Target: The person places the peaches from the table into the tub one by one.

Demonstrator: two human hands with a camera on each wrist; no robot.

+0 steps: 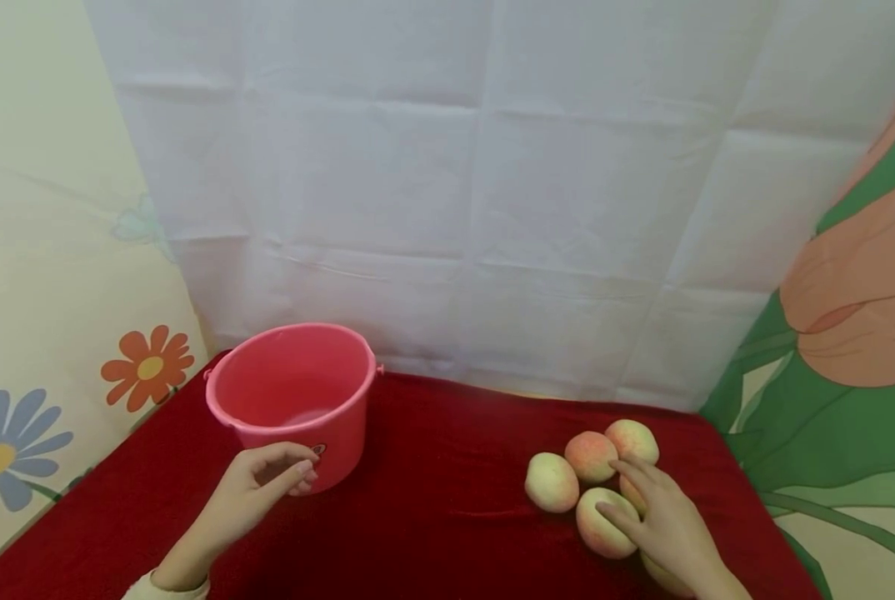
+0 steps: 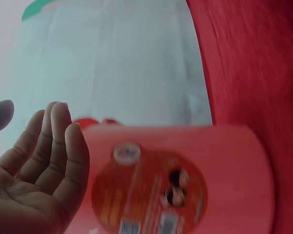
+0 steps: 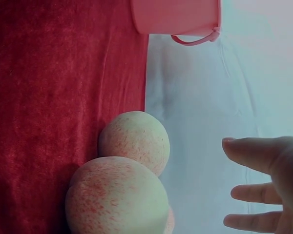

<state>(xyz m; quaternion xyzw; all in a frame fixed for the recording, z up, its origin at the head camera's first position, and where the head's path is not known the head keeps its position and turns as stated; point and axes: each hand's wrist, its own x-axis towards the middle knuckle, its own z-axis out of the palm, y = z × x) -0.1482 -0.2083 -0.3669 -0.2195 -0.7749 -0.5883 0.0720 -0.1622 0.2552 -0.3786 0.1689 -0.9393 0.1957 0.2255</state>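
My right hand is over a cluster of several peaches on the right, its thumb and fingers spread and holding nothing. In the head view the thumb overlaps a pale peach, and the fingertips overlap a redder peach. A yellowish peach lies at the cluster's left, another peach at its back. The right wrist view shows the right hand's fingers apart from a large peach. My left hand, fingers loosely bent and holding nothing, hovers in front of a pink bucket.
A red cloth covers the table. Behind it hangs a creased white sheet. Flower-patterned panels stand at left and right. The bucket's label faces the left wrist camera, and its handle hangs at the side.
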